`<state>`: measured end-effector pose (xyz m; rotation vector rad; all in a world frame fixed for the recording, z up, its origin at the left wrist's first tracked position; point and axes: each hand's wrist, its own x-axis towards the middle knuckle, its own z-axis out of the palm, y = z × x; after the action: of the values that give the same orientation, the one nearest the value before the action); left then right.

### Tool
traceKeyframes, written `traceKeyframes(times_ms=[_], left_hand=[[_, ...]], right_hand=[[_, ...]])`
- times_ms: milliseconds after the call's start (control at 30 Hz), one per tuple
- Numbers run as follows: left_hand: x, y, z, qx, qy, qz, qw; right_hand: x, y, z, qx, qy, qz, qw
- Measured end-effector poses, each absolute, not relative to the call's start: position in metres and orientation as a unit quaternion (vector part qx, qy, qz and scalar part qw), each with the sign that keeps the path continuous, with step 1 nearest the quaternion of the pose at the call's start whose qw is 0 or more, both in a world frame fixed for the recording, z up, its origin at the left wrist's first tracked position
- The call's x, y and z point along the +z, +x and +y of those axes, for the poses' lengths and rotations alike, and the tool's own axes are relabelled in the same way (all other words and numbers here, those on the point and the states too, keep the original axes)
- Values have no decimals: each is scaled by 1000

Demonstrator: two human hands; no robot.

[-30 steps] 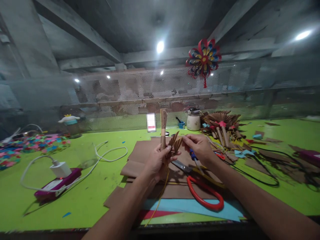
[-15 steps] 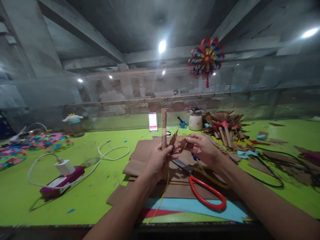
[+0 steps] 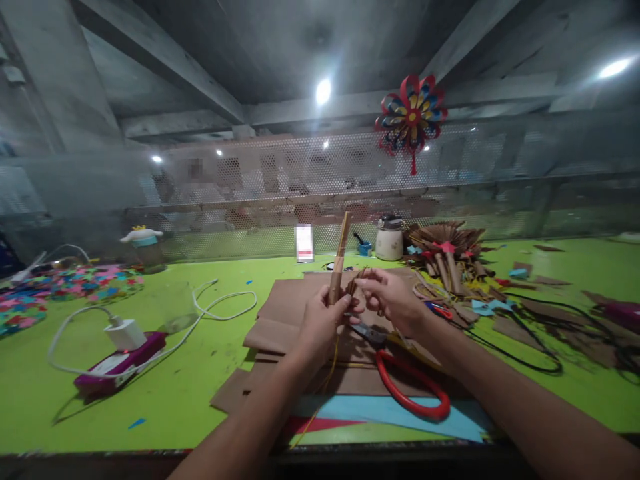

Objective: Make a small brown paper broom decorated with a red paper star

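Left hand (image 3: 323, 317) is closed around a brown paper roll (image 3: 339, 263), which stands nearly upright with its top leaning to the right, above the middle of the surface (image 3: 190, 413). Right hand (image 3: 393, 293) pinches pleated brown paper (image 3: 354, 283) between thumb and fingers, just beside the roll. Yellow string (image 3: 334, 360) hangs below the left hand toward the near edge. Beneath both hands lie brown paper sheets (image 3: 285, 300), with red-handled scissors (image 3: 440, 409) on top, their handle reaching over blue paper (image 3: 350, 405) along the near edge.
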<state>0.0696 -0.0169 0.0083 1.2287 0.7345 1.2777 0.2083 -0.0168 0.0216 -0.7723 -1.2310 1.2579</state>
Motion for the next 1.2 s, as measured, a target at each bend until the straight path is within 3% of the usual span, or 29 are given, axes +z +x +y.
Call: traceKeyframes(times_ms=[167,400,533,800,1200], left_hand=[[-1,74,-14,547,590,334,491],[0,66,-10,533,588,399,459],[-3,63,-4,500,607,451,423],[10,69,-19,453,594,414,521],[9,65,-20,422,676,407,446]], right_hand=[[18,192,-22,448,-396,-525,605],[17,214,-15,484,-359,-505,618],[24,223,-18,526,-316,-532,584],[27,225,-17,482,-309,-560,598],[28,224,-19,449,-325,-569,608]])
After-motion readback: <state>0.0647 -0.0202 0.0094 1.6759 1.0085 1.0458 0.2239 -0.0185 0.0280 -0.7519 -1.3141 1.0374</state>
